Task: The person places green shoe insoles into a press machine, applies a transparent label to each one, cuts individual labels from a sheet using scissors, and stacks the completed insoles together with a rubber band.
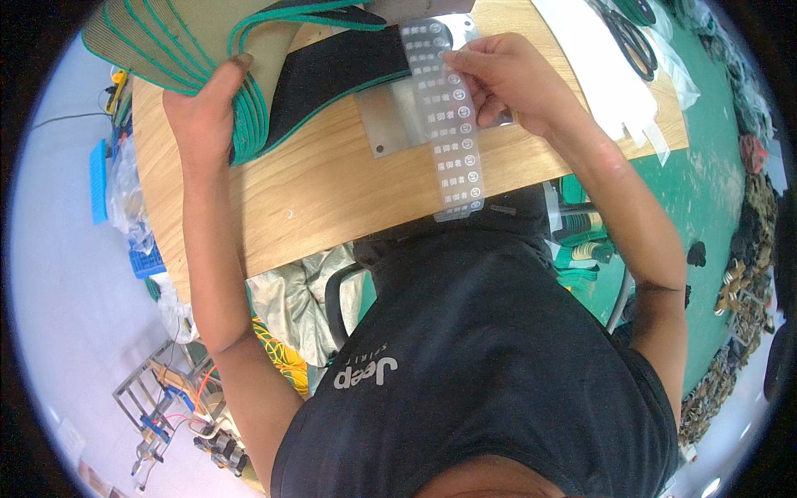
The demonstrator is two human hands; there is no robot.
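Observation:
My left hand grips a fanned stack of beige mat-like pieces with green bound edges; its thumb lies over the near edges. Beside it, a black piece with a green edge stretches across the table to the right. My right hand pinches a translucent strip of white-printed labels between thumb and fingers. The strip hangs past the table's near edge and overlaps the end of the black piece. Under both lies a flat metal plate, partly covered.
The wooden table has a curved near edge close to my body. White sheets and black-handled scissors lie at its right. Below are green-edged pieces and a silvery cloth. A heap of scraps lines the floor at right.

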